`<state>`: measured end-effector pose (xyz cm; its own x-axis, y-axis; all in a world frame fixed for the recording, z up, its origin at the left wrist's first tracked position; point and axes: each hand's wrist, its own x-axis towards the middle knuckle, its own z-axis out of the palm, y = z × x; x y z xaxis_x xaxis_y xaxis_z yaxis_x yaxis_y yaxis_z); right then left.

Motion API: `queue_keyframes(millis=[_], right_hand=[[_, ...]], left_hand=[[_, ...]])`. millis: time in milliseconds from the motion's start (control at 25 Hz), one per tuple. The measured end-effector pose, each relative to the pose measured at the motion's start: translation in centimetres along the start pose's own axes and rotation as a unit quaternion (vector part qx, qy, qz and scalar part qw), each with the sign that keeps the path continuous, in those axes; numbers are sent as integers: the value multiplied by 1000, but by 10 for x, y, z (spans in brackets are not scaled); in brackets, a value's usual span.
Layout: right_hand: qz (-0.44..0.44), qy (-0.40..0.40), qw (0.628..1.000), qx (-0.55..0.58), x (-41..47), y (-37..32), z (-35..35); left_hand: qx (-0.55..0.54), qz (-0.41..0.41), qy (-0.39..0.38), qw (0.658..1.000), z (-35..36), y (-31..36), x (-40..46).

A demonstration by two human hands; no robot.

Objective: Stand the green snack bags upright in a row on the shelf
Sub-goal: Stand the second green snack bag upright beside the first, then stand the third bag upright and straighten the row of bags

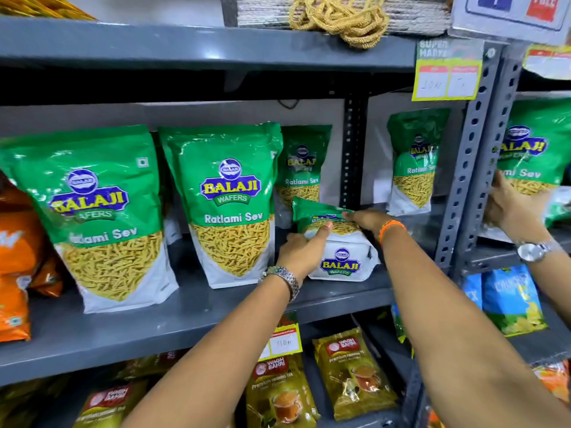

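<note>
Both hands (327, 239) grip tilted "BALAJI WAFERS" bag (336, 248).

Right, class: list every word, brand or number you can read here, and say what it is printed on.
"BALAJI WAFERS", "Ratlami Sev": upright green bag
"BALAJI WAFERS": base of the tipped bag that both hands hold
"WAGH BAKRI": tea packet on the lower shelf
"SUPER": yellow price tag; its handwritten numbers are unreadable
Blue packet: too blurred

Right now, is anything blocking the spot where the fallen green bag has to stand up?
Nothing visible does. Both hands, left and right, already hold the lying Ratlami Sev bag, and the grey shelf around it looks bare, between the upright front bag and the shelf post.
</note>
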<state>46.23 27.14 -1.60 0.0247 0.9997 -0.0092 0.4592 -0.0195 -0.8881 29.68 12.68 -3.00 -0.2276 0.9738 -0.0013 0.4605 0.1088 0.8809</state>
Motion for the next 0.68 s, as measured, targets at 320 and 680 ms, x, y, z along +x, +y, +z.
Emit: queue_keyframes(millis=[320,680], right_hand=[[61,0,978,199,3,12,11],[-41,175,948,263,-13,-29,-21]], left_hand=[[-117,-4,-6,993,5,-7,26],[-184,104,-41,977,-4,2,45]])
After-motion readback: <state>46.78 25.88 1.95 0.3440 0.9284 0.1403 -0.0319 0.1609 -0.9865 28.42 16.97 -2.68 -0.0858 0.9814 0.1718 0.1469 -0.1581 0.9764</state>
